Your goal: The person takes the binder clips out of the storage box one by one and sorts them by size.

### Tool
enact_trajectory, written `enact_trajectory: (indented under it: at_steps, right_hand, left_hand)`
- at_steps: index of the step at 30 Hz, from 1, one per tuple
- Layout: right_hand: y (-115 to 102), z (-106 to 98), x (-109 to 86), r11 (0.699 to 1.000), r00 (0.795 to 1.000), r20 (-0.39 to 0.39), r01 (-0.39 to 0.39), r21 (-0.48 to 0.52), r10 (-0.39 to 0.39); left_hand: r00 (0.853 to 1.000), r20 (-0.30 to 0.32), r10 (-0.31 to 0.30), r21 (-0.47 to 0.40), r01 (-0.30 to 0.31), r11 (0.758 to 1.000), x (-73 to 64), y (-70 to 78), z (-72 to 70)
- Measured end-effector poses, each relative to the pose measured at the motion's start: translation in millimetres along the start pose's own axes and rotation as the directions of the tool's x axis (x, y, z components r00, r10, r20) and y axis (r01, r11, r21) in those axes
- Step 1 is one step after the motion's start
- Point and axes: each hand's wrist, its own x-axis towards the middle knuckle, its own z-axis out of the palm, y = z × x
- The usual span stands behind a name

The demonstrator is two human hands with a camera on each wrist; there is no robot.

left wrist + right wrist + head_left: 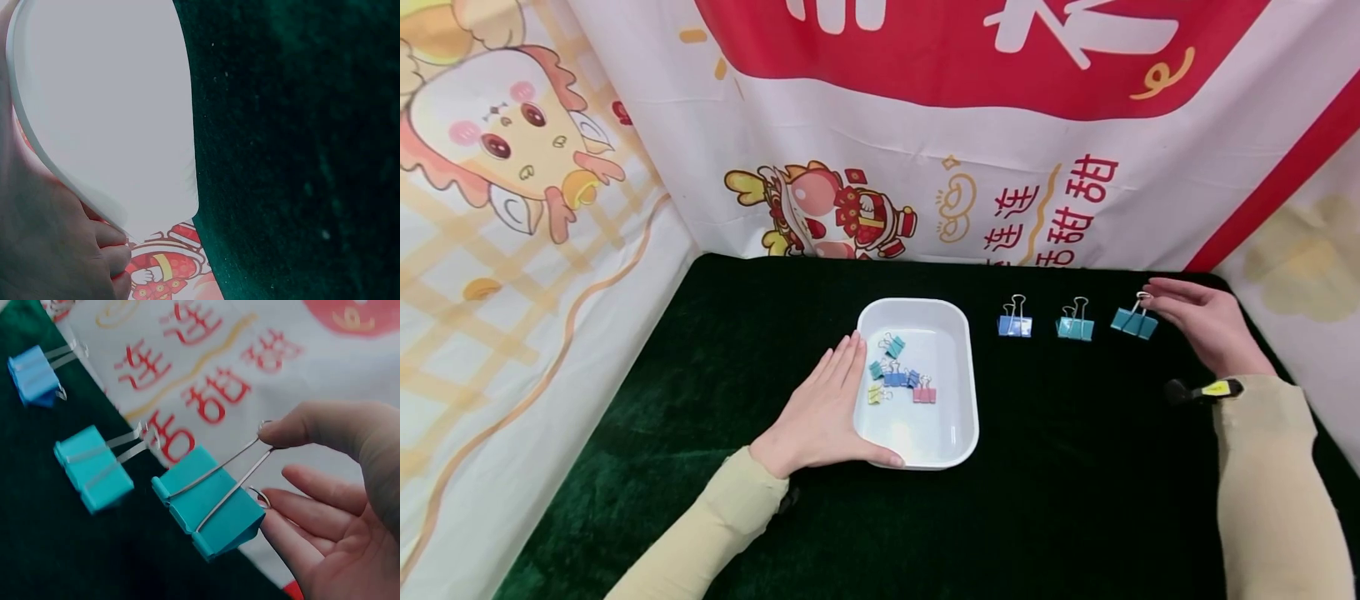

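Note:
At the far right, my right hand [1206,321] holds a teal binder clip [1134,323] by its wire handles. In the right wrist view the thumb rests on the tip of one handle, and a fingertip is by the other. A second teal binder clip [1075,328] and a blue binder clip [1015,325] stand in a row to its left, wire handles up. My left hand [823,408] lies along the left side of a white tray [951,442], fingers straight and thumb at the near edge. Several small binder clips, including a pink clip [924,395] and a yellow clip [874,395], lie inside.
A dark green cloth [1060,500] covers the table. Printed fabric [925,142] hangs behind it, and more patterned fabric [535,292] stands along the left side. Between the tray and the row of larger clips lies a strip of green cloth.

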Motion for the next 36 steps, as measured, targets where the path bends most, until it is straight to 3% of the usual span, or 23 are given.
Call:
enact_trajectory:
  at_steps: [2,5,20,24,28,33,36]
  right_hand:
    - [4,-7,3.7,0.997,0.999,0.034,-0.019,0.076,0.017]
    - [11,-15,8.7,0.993,0.997,0.067,-0.056,0.107,0.049]
    - [32,-27,24.5,0.993,0.988,0.12,-0.101,0.067,0.093]
    - [29,-25,23.1,0.996,0.994,0.079,-0.078,0.051,0.074]
    - [18,-20,20.4,0.998,1.0,0.01,-0.025,0.065,0.025]
    - [-14,-3,14.2,0.993,0.999,-0.039,0.035,0.113,-0.031]
    - [-33,11,8.9,0.992,0.994,-0.052,0.098,0.078,-0.094]
  left_hand:
    - [1.0,-0.005,0.0,-0.005,0.0,1.0,0.3,0.1,0.5]
    - [1.0,-0.014,-0.002,-0.012,0.002,1.0,0.5,0.4,1.4]
    - [1.0,-0.018,0.003,0.001,-0.003,1.0,-0.4,2.1,1.9]
    - [1.0,-0.019,0.0,-0.009,0.0,1.0,0.0,2.1,2.2]
    - [1.0,-0.018,0.0,-0.009,0.0,1.0,0.0,1.9,2.6]
    - [1.0,-0.016,-0.001,0.0,0.001,1.0,0.3,1.9,2.4]
    - [1.0,-0.016,-0.003,0.002,0.003,1.0,0.3,2.0,2.2]
